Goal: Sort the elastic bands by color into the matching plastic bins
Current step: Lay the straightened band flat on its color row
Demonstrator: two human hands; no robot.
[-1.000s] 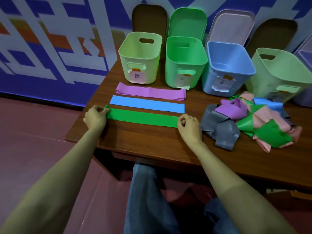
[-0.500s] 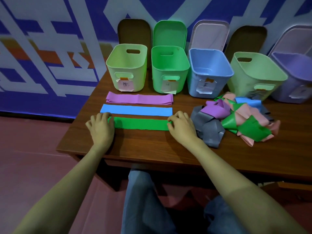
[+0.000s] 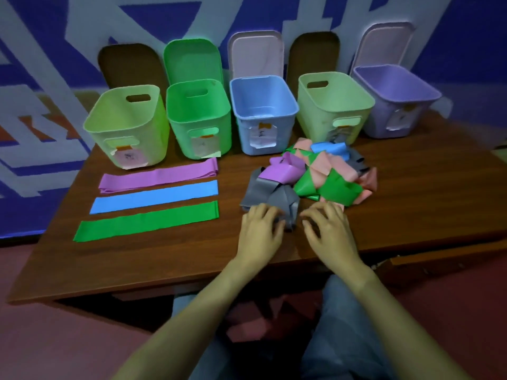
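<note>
Just nearer than grey band [image 3: 270, 192]: left hand [image 3: 259, 231], fingertips curled onto its near edge, pinch not discernible. Just right of it: right hand [image 3: 329, 233], fingers loosely bent, holding nothing. Left of it, laid flat: green band [image 3: 148, 220], blue band [image 3: 155, 196], purple band [image 3: 159, 174]. Behind it: mixed pile [image 3: 329, 174], then row of bins [image 3: 199, 119].

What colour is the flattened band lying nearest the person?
Green. The flat band shows plainly in the head view, the only view.

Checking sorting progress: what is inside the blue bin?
The blue bin shows bare inner walls and part of a bare floor, nothing on it. The floor just behind its front wall is hidden by that wall.
</note>
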